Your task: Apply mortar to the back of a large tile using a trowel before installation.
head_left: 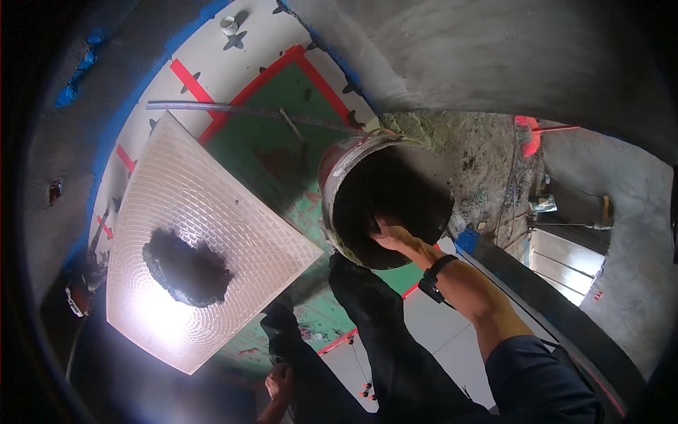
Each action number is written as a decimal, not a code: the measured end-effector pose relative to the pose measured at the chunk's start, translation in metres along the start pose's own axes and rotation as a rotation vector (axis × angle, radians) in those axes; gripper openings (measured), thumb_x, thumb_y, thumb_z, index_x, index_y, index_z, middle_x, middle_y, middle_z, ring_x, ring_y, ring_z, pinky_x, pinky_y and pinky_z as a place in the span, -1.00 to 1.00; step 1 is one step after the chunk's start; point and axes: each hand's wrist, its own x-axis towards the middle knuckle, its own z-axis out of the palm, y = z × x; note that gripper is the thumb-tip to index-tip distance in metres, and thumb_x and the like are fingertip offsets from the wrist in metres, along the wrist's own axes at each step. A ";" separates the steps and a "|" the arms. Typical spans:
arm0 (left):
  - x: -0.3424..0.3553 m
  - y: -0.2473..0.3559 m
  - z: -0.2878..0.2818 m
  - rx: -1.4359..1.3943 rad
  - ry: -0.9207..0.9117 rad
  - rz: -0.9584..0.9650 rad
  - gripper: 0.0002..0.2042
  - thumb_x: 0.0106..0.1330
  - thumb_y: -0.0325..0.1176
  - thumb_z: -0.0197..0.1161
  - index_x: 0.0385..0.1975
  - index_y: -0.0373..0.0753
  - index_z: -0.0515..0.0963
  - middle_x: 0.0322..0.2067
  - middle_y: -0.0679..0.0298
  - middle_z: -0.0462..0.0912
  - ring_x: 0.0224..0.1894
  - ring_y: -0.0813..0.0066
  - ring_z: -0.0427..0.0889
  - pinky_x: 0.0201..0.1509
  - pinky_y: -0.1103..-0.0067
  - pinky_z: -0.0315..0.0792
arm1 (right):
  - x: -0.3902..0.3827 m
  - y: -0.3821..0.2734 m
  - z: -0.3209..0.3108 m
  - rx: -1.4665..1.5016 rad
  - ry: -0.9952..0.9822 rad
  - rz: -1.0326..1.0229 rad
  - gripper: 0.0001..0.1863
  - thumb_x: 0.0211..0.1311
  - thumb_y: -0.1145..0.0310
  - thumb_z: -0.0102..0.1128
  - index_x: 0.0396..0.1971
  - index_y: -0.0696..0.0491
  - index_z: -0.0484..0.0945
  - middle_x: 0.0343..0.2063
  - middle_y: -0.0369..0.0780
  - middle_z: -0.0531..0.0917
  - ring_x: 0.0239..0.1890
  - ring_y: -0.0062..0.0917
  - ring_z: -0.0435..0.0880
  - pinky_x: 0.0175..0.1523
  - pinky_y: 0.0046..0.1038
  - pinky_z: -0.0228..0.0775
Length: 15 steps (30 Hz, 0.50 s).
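My right hand (388,233) reaches down into a round bucket (339,166) with a grey-crusted rim. Its fingers look curled, but the dark inside hides what they hold. A black band circles that wrist. Low in the view, my left hand (280,381) rests by my lower leg, its fingers bent in and nothing visible in them. Left of the bucket a large tile (212,184) lies with its ribbed grid face up. On the tile sits a thick lump of dark grey mortar (187,272).
A metal straightedge (247,109) and a thin stick (291,124) lie beyond the tile on a green floor sheet (261,155) edged with red tape (247,92). A small white cup (229,26) stands far off. A red broom (528,134) is at the right, past the grey wall (459,56).
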 end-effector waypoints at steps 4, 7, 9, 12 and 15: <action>-0.004 -0.013 -0.001 0.070 -0.025 0.056 -0.75 0.16 -0.17 0.14 -0.28 -0.15 0.62 -0.29 0.11 0.66 -0.16 0.07 0.61 -0.07 0.28 0.43 | -0.001 -0.047 -0.052 0.184 -0.292 0.301 -0.50 0.15 0.06 0.15 -0.07 0.15 0.49 -0.18 0.07 0.61 -0.10 -0.04 0.58 -0.01 -0.16 0.45; -0.001 -0.023 0.006 0.167 -0.039 0.117 -0.75 0.16 -0.18 0.14 -0.27 -0.15 0.61 -0.28 0.09 0.65 -0.17 0.04 0.60 -0.07 0.25 0.42 | -0.015 -0.046 -0.068 0.256 -0.189 0.292 -0.52 0.15 0.03 0.19 -0.17 0.16 0.48 -0.31 0.06 0.62 -0.21 -0.01 0.60 -0.13 -0.13 0.46; -0.003 -0.016 0.012 0.176 -0.043 0.131 -0.75 0.16 -0.18 0.14 -0.25 -0.15 0.61 -0.27 0.08 0.65 -0.17 0.03 0.60 -0.07 0.24 0.42 | -0.028 -0.045 -0.079 0.299 -0.086 0.282 -0.54 0.15 0.03 0.21 -0.23 0.16 0.47 -0.40 0.05 0.63 -0.29 -0.01 0.62 -0.21 -0.12 0.46; -0.010 -0.008 0.008 0.205 -0.045 0.149 -0.75 0.17 -0.20 0.15 -0.24 -0.14 0.61 -0.27 0.07 0.65 -0.17 0.03 0.60 -0.06 0.25 0.42 | -0.049 -0.074 -0.121 0.395 0.020 0.346 -0.61 0.18 0.08 0.21 -0.36 0.15 0.42 -0.59 -0.01 0.59 -0.45 -0.01 0.60 -0.37 -0.11 0.38; -0.015 -0.020 0.001 0.160 -0.008 0.177 -0.77 0.17 -0.21 0.15 -0.24 -0.14 0.61 -0.26 0.07 0.65 -0.15 0.05 0.61 -0.04 0.25 0.43 | -0.074 -0.108 -0.156 0.434 0.091 0.394 -0.65 0.21 0.14 0.22 -0.38 0.11 0.36 -0.62 -0.05 0.55 -0.51 -0.07 0.58 -0.42 -0.15 0.32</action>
